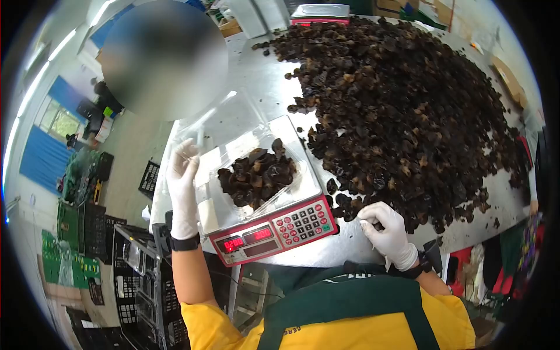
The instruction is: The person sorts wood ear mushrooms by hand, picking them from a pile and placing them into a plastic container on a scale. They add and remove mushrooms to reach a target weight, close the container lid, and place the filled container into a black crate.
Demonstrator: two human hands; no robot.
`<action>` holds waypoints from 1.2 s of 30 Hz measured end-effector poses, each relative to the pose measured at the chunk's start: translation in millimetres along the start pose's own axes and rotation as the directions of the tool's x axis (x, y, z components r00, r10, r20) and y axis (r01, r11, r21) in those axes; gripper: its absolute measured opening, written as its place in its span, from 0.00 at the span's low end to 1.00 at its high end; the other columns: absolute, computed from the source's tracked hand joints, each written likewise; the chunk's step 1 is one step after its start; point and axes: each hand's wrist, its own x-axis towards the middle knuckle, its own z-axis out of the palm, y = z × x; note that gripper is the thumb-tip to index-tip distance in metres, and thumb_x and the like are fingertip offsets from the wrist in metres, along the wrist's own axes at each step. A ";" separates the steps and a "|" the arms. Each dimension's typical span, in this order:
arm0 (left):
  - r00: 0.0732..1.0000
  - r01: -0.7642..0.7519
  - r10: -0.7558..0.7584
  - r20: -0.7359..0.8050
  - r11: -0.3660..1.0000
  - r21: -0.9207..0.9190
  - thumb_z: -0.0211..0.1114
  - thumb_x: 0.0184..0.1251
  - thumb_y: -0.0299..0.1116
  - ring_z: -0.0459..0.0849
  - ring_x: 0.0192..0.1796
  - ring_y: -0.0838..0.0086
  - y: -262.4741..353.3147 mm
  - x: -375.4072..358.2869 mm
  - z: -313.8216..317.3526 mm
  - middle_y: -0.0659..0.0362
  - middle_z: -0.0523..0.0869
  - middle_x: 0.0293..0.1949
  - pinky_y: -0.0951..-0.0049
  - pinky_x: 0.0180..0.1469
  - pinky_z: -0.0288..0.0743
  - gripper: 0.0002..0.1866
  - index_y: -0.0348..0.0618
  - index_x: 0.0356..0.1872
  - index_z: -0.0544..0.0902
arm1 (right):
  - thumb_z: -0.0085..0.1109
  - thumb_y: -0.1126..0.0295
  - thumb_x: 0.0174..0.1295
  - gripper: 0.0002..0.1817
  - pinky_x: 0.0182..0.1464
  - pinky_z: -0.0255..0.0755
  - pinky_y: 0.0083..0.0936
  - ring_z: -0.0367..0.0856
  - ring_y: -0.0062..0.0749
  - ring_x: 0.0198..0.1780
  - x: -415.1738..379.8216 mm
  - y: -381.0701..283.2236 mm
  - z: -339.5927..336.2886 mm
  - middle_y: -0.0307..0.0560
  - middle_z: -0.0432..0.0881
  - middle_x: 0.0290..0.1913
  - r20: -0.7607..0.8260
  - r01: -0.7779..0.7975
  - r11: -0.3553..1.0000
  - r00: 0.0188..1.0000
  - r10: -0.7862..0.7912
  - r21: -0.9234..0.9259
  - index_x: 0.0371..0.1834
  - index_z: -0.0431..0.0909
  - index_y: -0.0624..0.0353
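A red digital scale [280, 224] sits at the near edge of a steel table [256, 81]. On its pan rests a clear plastic clamshell box [245, 154] with dark dried fungus [259, 175] inside and its lid open. My left hand [182, 175], in a white glove, holds the box's left edge and lid. My right hand [385, 230], also gloved, pinches a few pieces of fungus at the near edge of a large heap of dried black fungus [408, 111] that covers most of the table.
A second scale [319, 13] stands at the table's far end. Black plastic crates [140, 280] are stacked on the floor to the left. Another person, blurred, stands at the far left. Cardboard boxes [507, 79] lie at the right.
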 end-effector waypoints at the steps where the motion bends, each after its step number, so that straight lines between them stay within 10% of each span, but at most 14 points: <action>1: 1.000 0.001 -0.003 0.028 0.998 0.057 0.62 0.73 0.28 0.78 0.52 0.80 18.0 -10.9 2.3 0.62 0.83 0.51 0.78 0.56 0.71 0.19 0.38 0.63 0.80 | 0.67 0.80 0.58 0.09 0.38 0.76 0.23 0.83 0.25 0.35 7.6 -7.2 2.5 0.44 0.85 0.40 0.069 -0.202 0.964 0.979 0.193 0.175 0.41 0.83 0.58; 3: 0.998 -0.060 0.058 0.023 0.996 0.061 0.60 0.74 0.28 0.78 0.57 0.75 35.7 -32.6 10.4 0.58 0.84 0.53 0.73 0.62 0.70 0.19 0.35 0.63 0.79 | 0.62 0.80 0.68 0.11 0.42 0.75 0.17 0.79 0.15 0.38 23.7 -1.9 10.4 0.38 0.84 0.43 0.299 -0.491 0.689 0.871 0.390 0.532 0.52 0.81 0.61; 7: 0.908 -0.392 0.285 0.307 0.836 0.384 0.58 0.74 0.28 0.78 0.63 0.57 48.0 -74.3 14.6 0.48 0.82 0.57 0.60 0.70 0.67 0.17 0.34 0.60 0.80 | 0.61 0.69 0.74 0.18 0.50 0.73 0.19 0.77 0.16 0.48 72.1 12.3 43.9 0.35 0.82 0.52 0.322 -0.437 0.538 0.899 0.298 0.721 0.63 0.73 0.62; 11: 0.924 -0.375 0.252 0.288 0.748 0.547 0.61 0.68 0.23 0.78 0.62 0.51 18.4 -103.6 25.1 0.47 0.80 0.59 0.56 0.69 0.68 0.16 0.35 0.56 0.84 | 0.60 0.61 0.75 0.23 0.43 0.77 0.26 0.83 0.24 0.39 125.8 -3.1 55.1 0.43 0.84 0.41 0.124 -0.178 0.916 0.982 0.143 0.358 0.67 0.71 0.58; 13: 0.905 -0.423 0.350 0.242 0.677 0.602 0.63 0.67 0.23 0.80 0.57 0.58 5.7 -110.3 26.8 0.49 0.80 0.55 0.59 0.62 0.73 0.22 0.37 0.63 0.79 | 0.53 0.55 0.76 0.21 0.41 0.77 0.44 0.86 0.49 0.35 137.8 -18.3 57.4 0.49 0.85 0.31 0.111 -0.084 0.993 0.991 0.074 0.086 0.63 0.72 0.56; 15: 1.000 0.000 -0.013 0.028 0.896 0.444 0.64 0.68 0.25 0.79 0.47 0.69 1.0 -114.9 23.5 0.54 0.79 0.46 0.68 0.51 0.75 0.31 0.39 0.73 0.70 | 0.51 0.55 0.76 0.21 0.41 0.78 0.44 0.86 0.51 0.36 144.0 -25.2 60.9 0.54 0.85 0.31 0.259 -0.148 0.989 0.955 0.143 0.003 0.63 0.72 0.55; 19: 0.934 0.296 -0.298 0.197 0.954 0.037 0.56 0.80 0.33 0.73 0.29 0.81 -0.4 -109.5 8.0 0.64 0.77 0.31 0.81 0.34 0.70 0.32 0.43 0.80 0.57 | 0.54 0.57 0.76 0.22 0.39 0.78 0.36 0.86 0.41 0.31 145.6 -0.4 89.0 0.53 0.86 0.34 0.140 -0.017 0.994 0.990 0.002 0.105 0.66 0.75 0.57; 21: 0.920 0.271 -0.274 0.280 0.961 0.047 0.53 0.84 0.44 0.72 0.28 0.83 11.7 -105.8 5.2 0.63 0.76 0.34 0.82 0.33 0.69 0.33 0.43 0.81 0.56 | 0.54 0.57 0.77 0.20 0.40 0.79 0.35 0.89 0.42 0.34 146.6 -28.1 70.4 0.57 0.88 0.38 0.336 -0.357 0.881 0.908 0.250 0.310 0.63 0.79 0.58; 25: 0.944 0.231 -0.226 0.241 0.973 0.007 0.52 0.84 0.43 0.73 0.29 0.82 10.9 -107.8 6.8 0.62 0.69 0.46 0.80 0.33 0.70 0.28 0.40 0.77 0.67 | 0.51 0.55 0.79 0.21 0.46 0.79 0.31 0.90 0.44 0.46 132.2 -32.6 61.6 0.62 0.87 0.44 0.232 -0.157 0.971 0.966 0.113 0.179 0.61 0.80 0.60; 27: 0.927 0.302 -0.304 0.218 0.952 0.046 0.51 0.85 0.41 0.73 0.29 0.82 17.8 -106.1 13.9 0.62 0.67 0.44 0.80 0.33 0.70 0.26 0.40 0.76 0.68 | 0.47 0.45 0.78 0.25 0.39 0.78 0.45 0.85 0.60 0.36 122.8 -19.2 76.3 0.61 0.85 0.33 0.053 -0.017 0.984 0.999 0.008 0.177 0.59 0.79 0.53; 29: 0.941 0.215 -0.243 0.236 0.967 0.137 0.50 0.85 0.40 0.73 0.28 0.82 10.4 -105.4 18.8 0.61 0.65 0.43 0.80 0.32 0.70 0.25 0.41 0.76 0.69 | 0.47 0.44 0.77 0.27 0.37 0.78 0.45 0.86 0.55 0.35 114.7 -37.0 62.3 0.59 0.84 0.31 0.100 -0.236 0.955 0.970 0.222 0.177 0.60 0.77 0.56; 31: 0.939 0.226 -0.252 0.234 0.965 0.131 0.51 0.85 0.40 0.73 0.27 0.83 7.5 -105.4 20.1 0.62 0.70 0.39 0.81 0.31 0.69 0.26 0.43 0.77 0.67 | 0.56 0.53 0.75 0.19 0.34 0.77 0.38 0.84 0.46 0.30 101.7 -44.7 58.7 0.50 0.81 0.28 -0.202 -0.092 0.991 0.977 0.071 -0.096 0.51 0.80 0.58; 36: 0.950 0.236 -0.249 0.187 0.968 0.087 0.50 0.84 0.32 0.71 0.24 0.85 16.8 -112.7 29.8 0.65 0.74 0.27 0.84 0.29 0.66 0.25 0.43 0.78 0.65 | 0.68 0.65 0.58 0.07 0.37 0.76 0.32 0.81 0.36 0.38 68.7 -54.6 80.1 0.41 0.80 0.37 0.001 0.446 0.867 0.889 -0.458 -0.223 0.36 0.82 0.52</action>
